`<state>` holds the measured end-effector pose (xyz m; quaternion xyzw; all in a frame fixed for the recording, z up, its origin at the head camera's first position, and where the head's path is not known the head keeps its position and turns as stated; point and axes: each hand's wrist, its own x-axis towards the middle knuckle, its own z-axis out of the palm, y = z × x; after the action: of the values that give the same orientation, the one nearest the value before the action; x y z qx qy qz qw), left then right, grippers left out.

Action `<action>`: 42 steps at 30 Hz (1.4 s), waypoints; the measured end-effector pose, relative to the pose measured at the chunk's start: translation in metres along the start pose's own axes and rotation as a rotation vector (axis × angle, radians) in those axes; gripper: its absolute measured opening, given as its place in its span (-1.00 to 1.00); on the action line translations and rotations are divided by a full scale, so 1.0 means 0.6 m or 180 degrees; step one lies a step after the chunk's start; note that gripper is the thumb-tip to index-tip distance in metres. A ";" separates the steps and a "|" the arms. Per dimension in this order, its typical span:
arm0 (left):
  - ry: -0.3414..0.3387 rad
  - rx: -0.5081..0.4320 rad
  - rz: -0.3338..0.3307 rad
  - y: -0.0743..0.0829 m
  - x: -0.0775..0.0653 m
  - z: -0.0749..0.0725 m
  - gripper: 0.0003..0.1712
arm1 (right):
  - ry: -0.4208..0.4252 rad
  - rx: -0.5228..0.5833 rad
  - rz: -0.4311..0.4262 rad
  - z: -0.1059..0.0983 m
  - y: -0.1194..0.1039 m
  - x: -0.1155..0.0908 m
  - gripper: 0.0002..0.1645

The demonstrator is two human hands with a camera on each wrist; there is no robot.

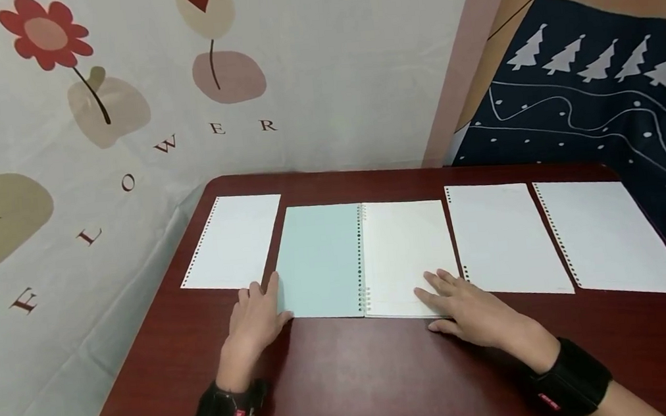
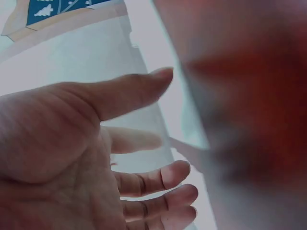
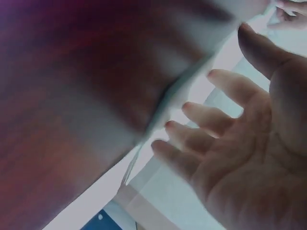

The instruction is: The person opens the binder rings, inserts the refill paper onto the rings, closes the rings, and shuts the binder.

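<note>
- Notebook [image 1: 320, 262], its left half pale green and right half white, lay open between a person's left hand [image 1: 256, 317] and right hand [image 1: 475, 311].
- Left fingers, loosely extended, met its left edge; right fingers fanned across its near right corner; neither set gripped anything.
- Beneath the fingers stretched a reddish-brown table [image 1: 371, 376]; beyond them hung a pale wall cloth [image 1: 327, 70] and, farther right, a navy cloth [image 1: 576, 127] printed with trees.
- Letters [image 1: 268, 126] ahead of the left fingers spelled "FLOWER"; red wristband tags [image 1: 549, 402] behind the fingers were illegible.
- One hole-punched sheet [image 1: 232, 243] lay just past the left fingertips, two more sheets [image 1: 508, 239] right of the right fingers.
</note>
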<state>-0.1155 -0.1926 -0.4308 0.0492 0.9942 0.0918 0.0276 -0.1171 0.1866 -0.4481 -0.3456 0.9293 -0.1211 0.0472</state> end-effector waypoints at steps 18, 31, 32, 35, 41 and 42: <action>0.0350 -0.0225 0.0728 0.119 0.339 0.017 -0.72 | 0.1088 0.0483 0.0881 -0.042 0.074 0.334 -0.77; -0.0151 -0.0436 0.0785 0.144 0.371 0.081 -0.83 | 0.0693 0.0144 0.0886 0.025 0.085 0.390 -0.79; -0.0112 -0.0419 0.0785 0.148 0.375 0.081 -0.82 | 0.0705 0.0132 0.0872 0.021 0.086 0.389 -0.78; 0.0012 -0.0431 0.0802 0.155 0.385 0.077 -0.82 | 0.0773 0.0106 0.0885 0.008 0.089 0.389 -0.77; 0.0098 -0.0630 0.0796 0.157 0.394 0.070 -0.78 | 0.0825 0.0062 0.0888 -0.005 0.095 0.390 -0.77; 0.0092 -0.0664 0.0779 0.157 0.394 0.070 -0.79 | 0.0815 0.0025 0.0885 -0.004 0.096 0.389 -0.76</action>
<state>-0.3391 -0.0685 -0.4655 0.1655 0.9661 0.1979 0.0069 -0.3306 0.0763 -0.4613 -0.1954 0.9661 -0.1601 -0.0538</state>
